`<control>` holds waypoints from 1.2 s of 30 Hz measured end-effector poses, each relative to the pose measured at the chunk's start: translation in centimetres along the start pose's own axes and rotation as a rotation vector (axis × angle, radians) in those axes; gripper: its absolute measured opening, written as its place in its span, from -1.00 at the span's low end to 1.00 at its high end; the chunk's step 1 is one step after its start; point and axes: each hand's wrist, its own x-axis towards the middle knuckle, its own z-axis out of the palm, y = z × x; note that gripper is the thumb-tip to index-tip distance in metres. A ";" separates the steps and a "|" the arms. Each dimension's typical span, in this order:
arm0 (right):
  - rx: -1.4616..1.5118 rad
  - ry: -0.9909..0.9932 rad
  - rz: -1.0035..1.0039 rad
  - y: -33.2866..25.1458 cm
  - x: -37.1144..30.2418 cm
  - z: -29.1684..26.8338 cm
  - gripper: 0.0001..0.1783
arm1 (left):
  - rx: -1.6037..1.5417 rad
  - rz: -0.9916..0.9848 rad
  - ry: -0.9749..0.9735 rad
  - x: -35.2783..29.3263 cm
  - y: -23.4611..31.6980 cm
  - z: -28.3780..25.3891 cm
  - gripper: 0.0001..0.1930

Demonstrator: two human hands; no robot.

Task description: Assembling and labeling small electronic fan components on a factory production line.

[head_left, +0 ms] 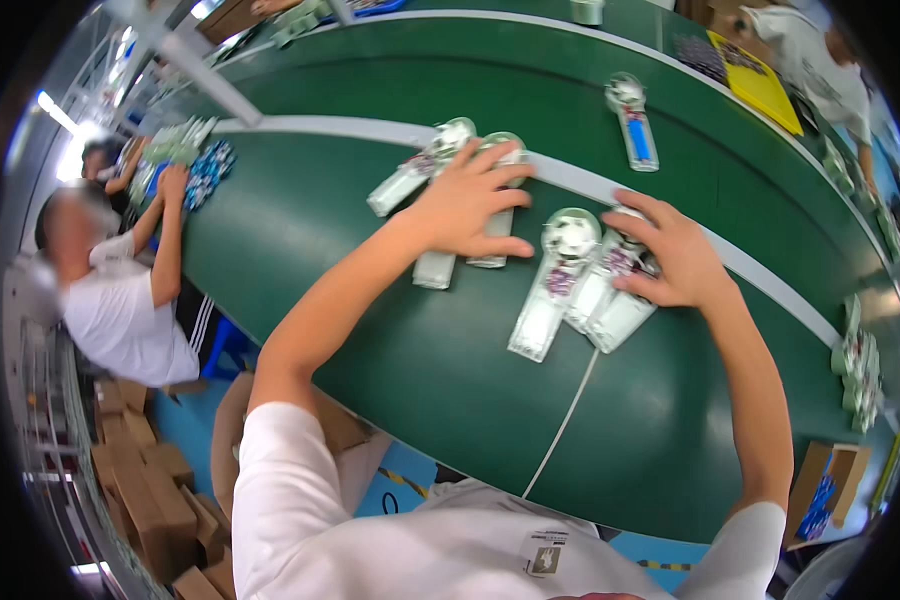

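Observation:
Several pale green and white shells, each with a round head and a long rectangular handle, lie in two groups on the green table [390, 330]. In the left group, my left hand [460, 205] rests over the shells with its fingers spread, above one handle shell [433, 268] and beside a tilted shell [402, 187]. My right hand [678, 255] reaches over the right group, thumb and fingers apart around the head of a shell [620, 322]. Just left of it lies an uncovered shell [558, 285] with dark and reddish wiring inside. My palms hide parts of both groups.
Beyond a pale rail [770, 285], a similar shell [632, 125] with a blue insert lies on the green belt [510, 75]. More shells [856, 365] are piled far right, near an open carton [828, 490]. A co-worker [120, 290] handles parts at left; a yellow tray [755, 85] stands across.

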 end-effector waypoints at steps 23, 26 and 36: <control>-0.746 0.595 0.716 9.7 -13.9 -6.7 -0.28 | 0.053 -0.257 0.152 -9.6 4.0 -6.1 -0.34; -1.034 0.394 1.418 13.4 -22.6 -10.9 0.08 | 0.047 -0.382 0.146 -12.6 5.0 -6.9 -0.38; -0.330 0.126 1.968 16.8 -37.2 -15.0 0.24 | 0.041 -0.420 0.175 -10.8 8.4 -7.5 -0.44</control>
